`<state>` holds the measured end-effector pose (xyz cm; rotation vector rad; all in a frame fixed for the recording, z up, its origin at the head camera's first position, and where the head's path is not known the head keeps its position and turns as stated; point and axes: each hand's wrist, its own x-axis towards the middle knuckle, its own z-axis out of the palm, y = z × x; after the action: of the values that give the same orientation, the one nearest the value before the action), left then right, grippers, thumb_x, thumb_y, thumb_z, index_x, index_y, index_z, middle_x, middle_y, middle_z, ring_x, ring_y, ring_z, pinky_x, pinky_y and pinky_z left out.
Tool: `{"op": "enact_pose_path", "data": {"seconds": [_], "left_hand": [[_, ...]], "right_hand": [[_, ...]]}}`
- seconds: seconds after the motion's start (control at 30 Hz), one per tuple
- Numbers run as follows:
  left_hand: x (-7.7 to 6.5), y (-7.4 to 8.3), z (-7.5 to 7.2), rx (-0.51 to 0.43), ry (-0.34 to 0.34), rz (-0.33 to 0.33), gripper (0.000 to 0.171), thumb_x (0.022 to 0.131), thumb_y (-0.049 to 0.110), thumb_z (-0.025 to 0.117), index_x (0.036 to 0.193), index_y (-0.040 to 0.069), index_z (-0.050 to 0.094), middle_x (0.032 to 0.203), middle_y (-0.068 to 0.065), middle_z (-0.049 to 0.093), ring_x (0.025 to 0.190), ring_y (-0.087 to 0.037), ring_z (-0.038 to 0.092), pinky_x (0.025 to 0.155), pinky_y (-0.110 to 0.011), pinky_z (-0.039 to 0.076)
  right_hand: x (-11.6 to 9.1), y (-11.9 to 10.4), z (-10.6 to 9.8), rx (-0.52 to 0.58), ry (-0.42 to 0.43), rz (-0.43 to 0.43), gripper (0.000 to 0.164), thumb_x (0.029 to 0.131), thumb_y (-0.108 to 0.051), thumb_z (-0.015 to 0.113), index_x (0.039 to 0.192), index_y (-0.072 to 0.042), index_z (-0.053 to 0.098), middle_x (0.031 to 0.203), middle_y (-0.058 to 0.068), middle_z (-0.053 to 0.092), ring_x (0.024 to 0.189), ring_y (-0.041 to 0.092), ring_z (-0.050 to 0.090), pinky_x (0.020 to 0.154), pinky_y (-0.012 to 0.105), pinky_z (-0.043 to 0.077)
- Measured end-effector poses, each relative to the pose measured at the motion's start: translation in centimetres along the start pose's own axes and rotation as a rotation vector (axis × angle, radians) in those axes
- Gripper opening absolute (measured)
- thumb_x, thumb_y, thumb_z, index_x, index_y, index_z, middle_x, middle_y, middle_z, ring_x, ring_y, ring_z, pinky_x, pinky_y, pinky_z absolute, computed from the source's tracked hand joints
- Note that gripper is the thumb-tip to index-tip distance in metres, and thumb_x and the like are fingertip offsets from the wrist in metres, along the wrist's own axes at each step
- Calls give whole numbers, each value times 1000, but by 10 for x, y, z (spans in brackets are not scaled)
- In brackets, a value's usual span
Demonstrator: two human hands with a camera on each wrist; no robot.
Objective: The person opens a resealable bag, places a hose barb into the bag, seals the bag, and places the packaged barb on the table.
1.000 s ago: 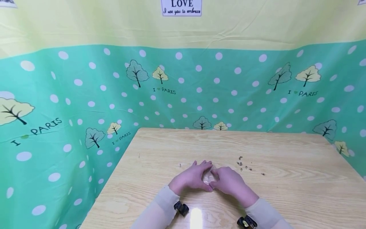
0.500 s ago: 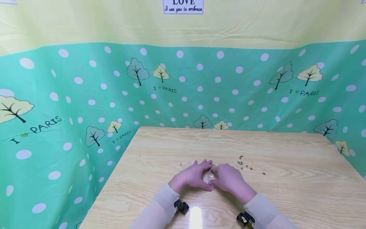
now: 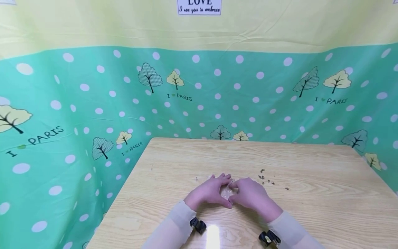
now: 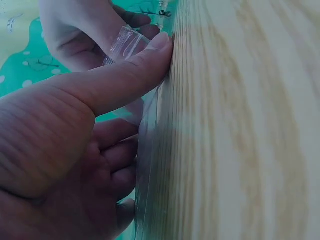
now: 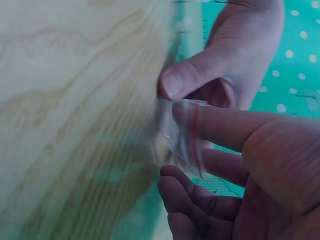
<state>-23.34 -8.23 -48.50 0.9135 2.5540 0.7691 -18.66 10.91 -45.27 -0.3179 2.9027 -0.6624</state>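
A small clear zip bag (image 5: 187,140) with a red line along its mouth lies low over the wooden table (image 3: 186,155), between both hands. My left hand (image 3: 211,191) holds it from the left, fingers on the far side and thumb on the near side. In the left wrist view, the left thumb (image 4: 125,80) presses the plastic at the tabletop. My right hand (image 3: 250,195) holds the bag's mouth from the right. The right wrist view shows its thumb (image 5: 225,122) behind the clear film near the red line, with the other fingers below. Fingers hide part of the bag.
Several small dark metallic pieces (image 3: 262,177) lie scattered right of the hands, one piece (image 3: 287,188) farther right. A tiny piece (image 3: 196,178) lies left of the left hand. A green and yellow patterned cloth (image 3: 199,86) hangs behind and left of the table.
The right hand's fingers shift slightly at the bag's mouth, and the plastic changes shape a little. The left hand stays in place. The head view tilts very slightly.
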Motion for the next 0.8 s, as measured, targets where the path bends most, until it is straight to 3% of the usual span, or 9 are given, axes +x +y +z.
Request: {"op": "enact_pose_path", "data": {"seconds": [0.17,0.43,0.63,0.8], "left_hand": [[0,0,0,13,-3,-4,97,80,44,95,159,11,52,173,-1,35,162,-23,24,134,-51,14],[0,1,0,32,-2,-15,97,80,44,95,159,11,52,172,0,36,161,-22,25,133,-50,17],[0,3,0,41,-1,-21,98,79,42,96,160,10,51,172,-2,36,161,-22,26,133,-48,16],[-1,4,0,44,-3,-15,97,79,41,96,160,10,51,172,-1,36,161,-22,26,134,-48,16]], "right_hand": [[-11,3,-10,101,-17,12,46,83,-28,92,126,-16,80,77,-9,65,64,12,57,57,33,49],[-25,27,-26,227,9,-58,41,90,-32,86,127,-16,80,84,-10,68,66,11,60,58,30,51],[-30,65,-38,376,-31,-89,45,94,-27,83,132,-5,74,89,-2,69,74,20,68,56,30,55],[-31,99,-44,413,-32,-43,44,96,-22,81,134,-3,73,95,1,69,81,21,66,60,29,56]]}}
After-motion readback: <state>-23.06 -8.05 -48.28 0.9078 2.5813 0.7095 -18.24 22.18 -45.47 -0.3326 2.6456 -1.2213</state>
